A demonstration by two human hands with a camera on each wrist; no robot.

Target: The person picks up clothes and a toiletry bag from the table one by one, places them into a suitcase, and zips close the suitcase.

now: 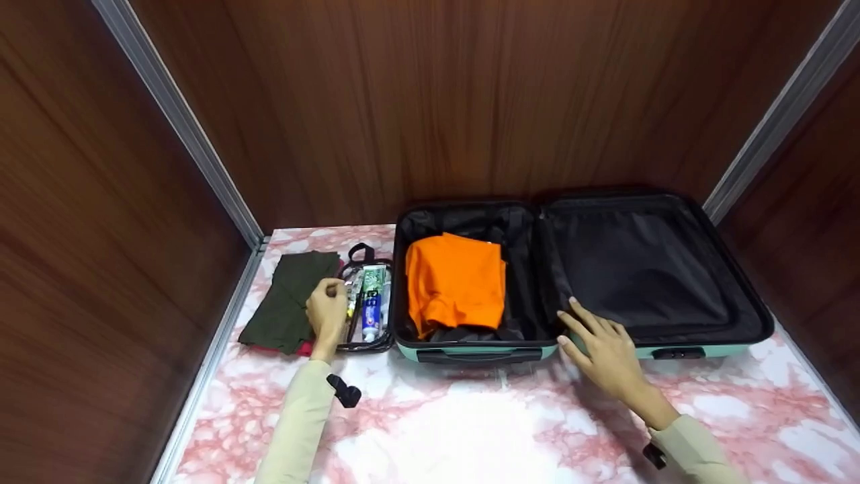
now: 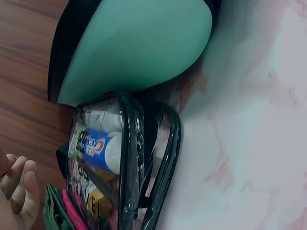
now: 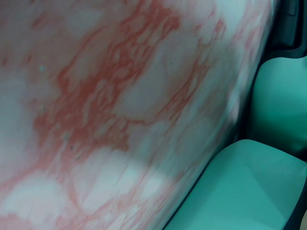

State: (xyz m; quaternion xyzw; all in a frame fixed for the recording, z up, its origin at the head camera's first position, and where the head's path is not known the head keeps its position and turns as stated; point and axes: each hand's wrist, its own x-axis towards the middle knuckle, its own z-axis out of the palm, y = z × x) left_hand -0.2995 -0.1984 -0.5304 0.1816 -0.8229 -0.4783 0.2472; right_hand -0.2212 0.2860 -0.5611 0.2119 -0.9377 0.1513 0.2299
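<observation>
My left hand (image 1: 327,310) is over the left edge of a clear toiletry bag (image 1: 346,336) with black trim, beside folded dark green clothing (image 1: 285,302). Its fingers are loosely curled, with nothing seen in them; in the left wrist view the fingers (image 2: 21,184) are apart from the bag. A toothpaste tube (image 1: 371,302) shows through the bag. To the right, an open mint-green suitcase (image 1: 470,351) holds folded orange clothing (image 1: 457,282). Spread fingers of my right hand (image 1: 608,356) rest at the suitcase's front edge, near the hinge between its halves.
The suitcase's right half (image 1: 645,269) lies open with a black lining. Pink-red fabric (image 2: 72,211) shows under the green clothing. Brown wood panels (image 1: 437,101) stand behind and at both sides of the marble-patterned table (image 1: 470,430).
</observation>
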